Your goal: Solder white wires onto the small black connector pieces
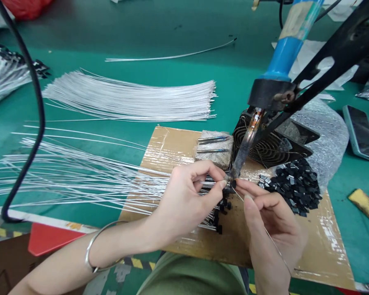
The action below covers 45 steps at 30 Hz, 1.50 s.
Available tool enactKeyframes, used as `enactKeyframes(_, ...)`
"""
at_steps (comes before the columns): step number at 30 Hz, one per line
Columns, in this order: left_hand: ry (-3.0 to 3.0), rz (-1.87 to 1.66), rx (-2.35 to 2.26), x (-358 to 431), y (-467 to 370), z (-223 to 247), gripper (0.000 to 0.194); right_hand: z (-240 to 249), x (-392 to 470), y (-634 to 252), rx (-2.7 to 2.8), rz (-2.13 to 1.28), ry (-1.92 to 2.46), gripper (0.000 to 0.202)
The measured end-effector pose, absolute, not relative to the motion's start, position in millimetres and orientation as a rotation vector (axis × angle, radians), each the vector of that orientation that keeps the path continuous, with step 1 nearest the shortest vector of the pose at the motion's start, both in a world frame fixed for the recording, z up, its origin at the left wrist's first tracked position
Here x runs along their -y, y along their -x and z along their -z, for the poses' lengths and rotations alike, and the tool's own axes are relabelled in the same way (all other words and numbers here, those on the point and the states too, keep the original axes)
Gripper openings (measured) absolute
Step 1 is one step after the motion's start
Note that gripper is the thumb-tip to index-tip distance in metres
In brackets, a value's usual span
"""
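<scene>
My left hand (190, 200) is closed in a pinch right under the soldering iron's tip (236, 170); a white wire seems to be in it, though the fingertips hide most of it. Close by on the right, my right hand (270, 225) grips a thin strand of solder wire (275, 245), which runs across the palm and up toward the tip. A small black connector (233, 184) sits between the two hands, touching or near my right index fingertip. Below my left hand lie finished-looking white wires with black ends (217, 229).
Loose white wires (89, 172) spread left over the cardboard (332, 246); a thick wire bundle (135, 98) lies behind. The iron's blue handle (278, 57) hangs from a black bracket (329, 65). Around it are a fan (264, 143), black connectors (295, 184), a phone (363, 131) and a sponge (365, 205).
</scene>
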<state>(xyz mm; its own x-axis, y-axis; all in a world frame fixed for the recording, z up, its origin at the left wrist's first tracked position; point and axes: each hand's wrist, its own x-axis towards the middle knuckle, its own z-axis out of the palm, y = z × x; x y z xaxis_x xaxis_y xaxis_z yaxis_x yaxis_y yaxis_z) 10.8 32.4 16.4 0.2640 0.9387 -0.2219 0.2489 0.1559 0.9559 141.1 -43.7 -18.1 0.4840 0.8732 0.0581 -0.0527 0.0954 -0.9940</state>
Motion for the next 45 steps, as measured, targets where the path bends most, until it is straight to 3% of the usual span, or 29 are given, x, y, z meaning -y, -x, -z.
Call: enactKeyframes(45,-1.396,-0.820,-1.195,-31.1,-10.7,-13.1,0.010,18.8,46.3,-134.1,0.960,-0.572,1.427,0.016)
